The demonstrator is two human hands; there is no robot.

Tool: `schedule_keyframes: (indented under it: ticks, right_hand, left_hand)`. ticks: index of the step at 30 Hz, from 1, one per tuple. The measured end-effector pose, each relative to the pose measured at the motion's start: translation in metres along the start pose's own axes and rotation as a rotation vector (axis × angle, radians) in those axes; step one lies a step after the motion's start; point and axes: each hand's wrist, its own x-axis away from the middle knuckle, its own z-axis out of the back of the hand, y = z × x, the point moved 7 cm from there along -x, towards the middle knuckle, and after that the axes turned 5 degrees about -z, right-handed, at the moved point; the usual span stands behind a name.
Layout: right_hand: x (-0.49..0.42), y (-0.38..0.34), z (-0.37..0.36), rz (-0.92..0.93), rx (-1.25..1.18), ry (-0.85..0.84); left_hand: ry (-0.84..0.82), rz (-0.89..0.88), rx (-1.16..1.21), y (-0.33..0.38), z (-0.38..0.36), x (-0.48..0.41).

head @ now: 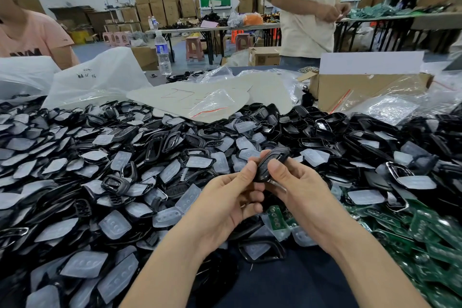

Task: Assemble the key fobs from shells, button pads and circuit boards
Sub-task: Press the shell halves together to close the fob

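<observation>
- Nearest us, our left hand [232, 197] and right hand [297, 190] both pinch the key fob [271, 164] above the heap, thumbs on its dark face and fingers curled behind.
- We judge the fob light, stiff and rather slick, best held by its long edges.
- Left of the fob lie button pads [115, 226] and shells [172, 141].
- Right of it and nearer us lie green circuit boards [425, 230].

Your table [156, 79] is almost fully covered. A wide heap of black shells [75, 157], mixed with translucent button pads [115, 224], lies across it, and green circuit boards [425, 232] are piled at your right. At the far side you have white plastic bags [95, 77], a beige sheet [200, 97], a cardboard box [362, 90] and an upright water bottle [162, 55].
</observation>
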Motion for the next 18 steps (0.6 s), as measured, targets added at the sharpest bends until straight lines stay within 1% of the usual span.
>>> schedule_keyframes:
  ticks: [3,6,7,10,11,15,18]
  right_hand:
    - [0.001,-0.003,-0.004,-0.001,-0.034,-0.052]
    - [0.001,-0.004,-0.003,-0.024,-0.08,-0.074]
    - [0.001,-0.003,-0.002,-0.029,-0.087,-0.078]
    - [-0.001,0.001,0.003,-0.037,-0.057,-0.05]
    - [-0.001,0.001,0.005,-0.034,-0.046,-0.031]
    - [-0.002,0.0,0.009,0.016,-0.019,0.048]
    - [-0.001,-0.002,0.009,0.074,0.056,0.074]
  left_hand:
    - [-0.001,-0.004,-0.02,0.0,0.0,0.0]
    - [0.035,-0.142,-0.129,0.009,0.002,-0.001]
    - [0.06,-0.205,-0.214,0.014,0.003,0.001]
    - [0.187,-0.416,-0.621,0.027,0.006,0.007]
    - [0.228,-0.49,-0.72,0.03,0.006,0.01]
    - [0.31,-0.745,-0.961,0.042,-0.003,0.023]
    - [0.322,-0.872,-1.084,0.047,-0.008,0.03]
